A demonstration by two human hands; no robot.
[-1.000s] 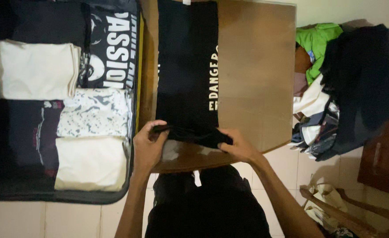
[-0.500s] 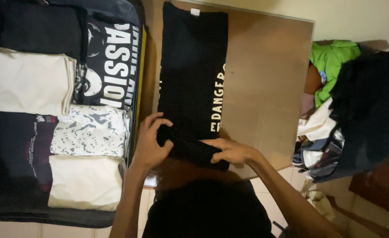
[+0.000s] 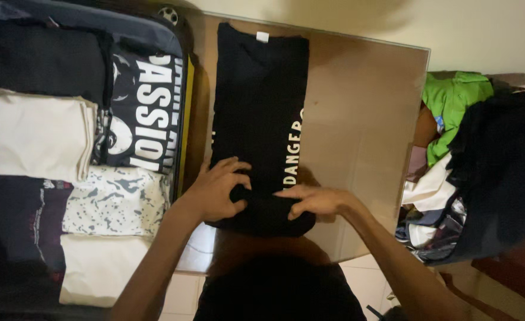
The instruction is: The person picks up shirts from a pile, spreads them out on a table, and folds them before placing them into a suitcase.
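Observation:
A black t-shirt (image 3: pixel 256 101) with pale lettering lies folded into a long strip on the brown table (image 3: pixel 363 119). Its near end is rolled over into a thick fold (image 3: pixel 265 217). My left hand (image 3: pixel 218 190) grips the left side of that fold, fingers curled over it. My right hand (image 3: pixel 313 201) presses down on the fold's right side with its fingers flat on the cloth.
An open suitcase (image 3: pixel 182 41) at the left holds several folded shirts, white, black and speckled. A heap of loose clothes (image 3: pixel 470 166), green, black and white, sits to the right of the table. Tiled floor shows below.
Both hands have rolled the near end of the shirt farther up the strip, away from the table's near edge. The view has shifted downward.

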